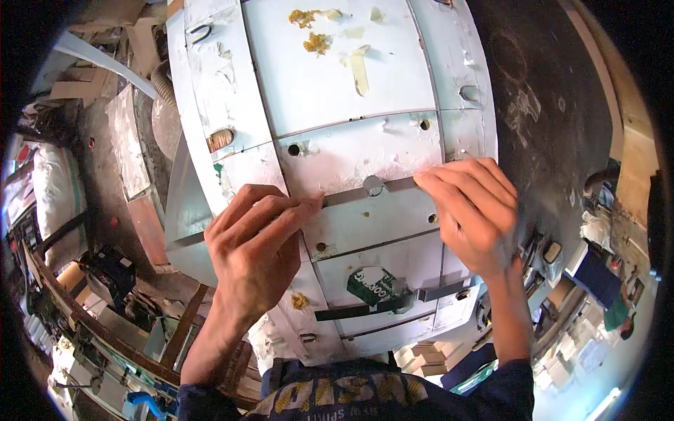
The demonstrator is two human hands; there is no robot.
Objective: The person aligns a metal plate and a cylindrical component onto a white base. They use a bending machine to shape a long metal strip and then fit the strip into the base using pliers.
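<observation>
A thin grey strip (344,197) with a round disc (373,186) at its middle spans the white panelled surface in front of me. My left hand (256,242) pinches the strip's left end between thumb and fingertips. At the other end, my right hand (472,203) has its fingertips closed on the strip. Both hands rest close over the white surface (337,88), which has dark seams and several small round holes. Nearer to me lie two dark strips, one (361,309) across a green sticker (372,286) and a shorter one (444,289) to its right.
Yellow-brown residue (317,43) and a strip of pale tape (360,74) stick to the far part of the surface. Curved metal loops (200,34) stand near its edges. At left are a white sack (60,189) and a wooden frame (91,330); dark flooring (533,105) lies at right.
</observation>
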